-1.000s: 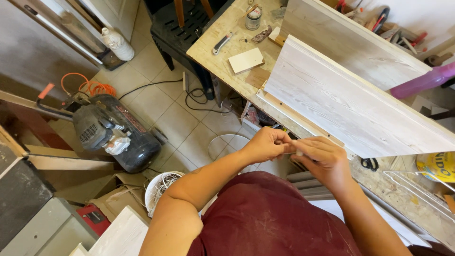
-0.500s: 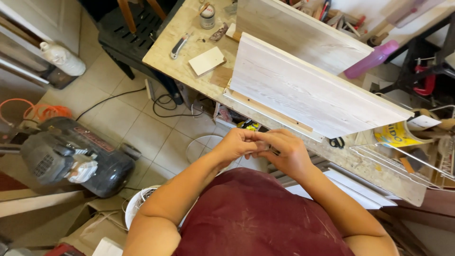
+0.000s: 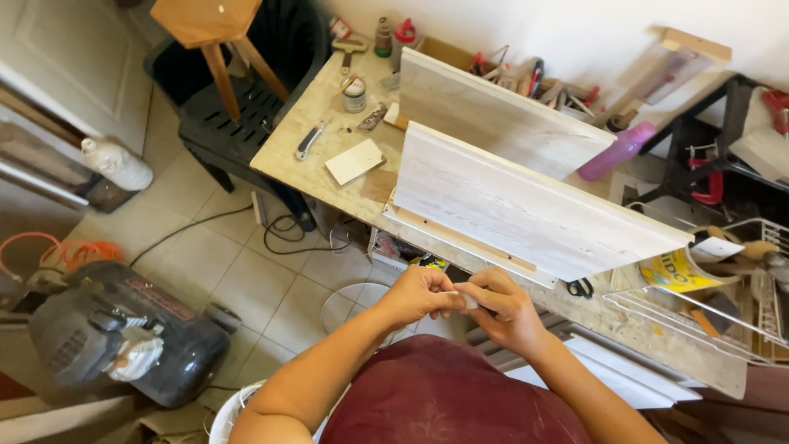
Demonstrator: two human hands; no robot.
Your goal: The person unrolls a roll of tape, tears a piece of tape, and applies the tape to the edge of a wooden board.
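1. At the far left, an orange cord lies coiled on the tiled floor, and a dark air compressor sits just below it.
2. Above those, a white bottle lies on its side near a pale door panel.
3. A black plastic chair stands against the left end of your workbench, with a wooden stool set on it.
4. On the bench's left part you have a utility knife, a small tin and a square white block, all apart from one another.
5. Your left hand is held in front of your body, below the bench edge, fingers curled and pinched shut on a small white piece.
6. That piece sits between your two hands, mostly hidden; what it is cannot be told.
7. Your right hand meets the left, its fingertips closed on the same piece from the other side.
8. Just above your hands, two whitewashed boards stand on edge across the bench, one behind the other.
9. Behind them lie a purple bottle and scattered hand tools against the wall.
10. On the right you have a yellow roll and a white wire rack.
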